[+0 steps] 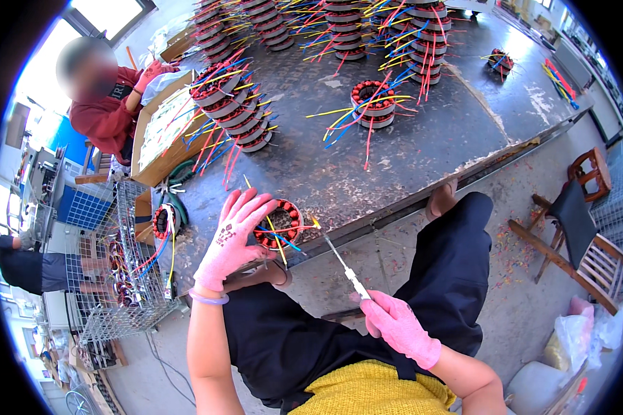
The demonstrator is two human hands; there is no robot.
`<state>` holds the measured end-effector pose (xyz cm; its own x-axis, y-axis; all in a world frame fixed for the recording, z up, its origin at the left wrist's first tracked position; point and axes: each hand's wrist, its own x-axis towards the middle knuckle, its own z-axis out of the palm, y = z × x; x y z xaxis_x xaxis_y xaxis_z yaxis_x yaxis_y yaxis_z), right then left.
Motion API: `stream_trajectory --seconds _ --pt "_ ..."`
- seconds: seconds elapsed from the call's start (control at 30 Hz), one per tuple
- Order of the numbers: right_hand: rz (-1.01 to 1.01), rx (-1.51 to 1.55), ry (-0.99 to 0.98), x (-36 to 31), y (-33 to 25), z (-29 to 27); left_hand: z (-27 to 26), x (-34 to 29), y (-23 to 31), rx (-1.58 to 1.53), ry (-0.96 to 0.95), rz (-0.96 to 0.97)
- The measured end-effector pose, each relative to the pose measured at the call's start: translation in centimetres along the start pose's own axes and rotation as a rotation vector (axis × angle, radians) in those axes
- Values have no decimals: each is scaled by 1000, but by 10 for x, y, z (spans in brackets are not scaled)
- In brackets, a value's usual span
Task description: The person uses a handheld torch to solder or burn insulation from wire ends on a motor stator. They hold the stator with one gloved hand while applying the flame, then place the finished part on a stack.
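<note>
Fingers of the left hand (pixel 232 238) curve loosely open around the left side of the wire coil (pixel 294 216), near on the table (pixel 367 183); best steady it. Rightward, the right hand (pixel 400 326), closed around a white-handled tool (pixel 354 277), needs gentle aim at the red wire (pixel 307 227).

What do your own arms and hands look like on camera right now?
The left hand wears a pink fabric glove with a small dark print on its back, and a pale purple bangle circles that wrist. The right hand wears a matching pink glove. No sleeves show on either forearm.
</note>
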<state>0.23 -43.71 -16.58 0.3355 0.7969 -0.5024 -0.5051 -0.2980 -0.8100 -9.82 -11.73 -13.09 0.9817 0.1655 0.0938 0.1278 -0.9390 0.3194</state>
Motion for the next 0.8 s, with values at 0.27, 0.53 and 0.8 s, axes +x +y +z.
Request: stream_trajectory --seconds 0.27,0.53,0.8 --pt "17 -18 -1 -2 -1 -1 -1 1 -1 -7 -13 4" --pt "10 -69 1 -1 -6 1 -1 2 0 -6 -19 9" --pt "7 -78 10 -3 -5 -1 -1 3 -2 1 -23 18"
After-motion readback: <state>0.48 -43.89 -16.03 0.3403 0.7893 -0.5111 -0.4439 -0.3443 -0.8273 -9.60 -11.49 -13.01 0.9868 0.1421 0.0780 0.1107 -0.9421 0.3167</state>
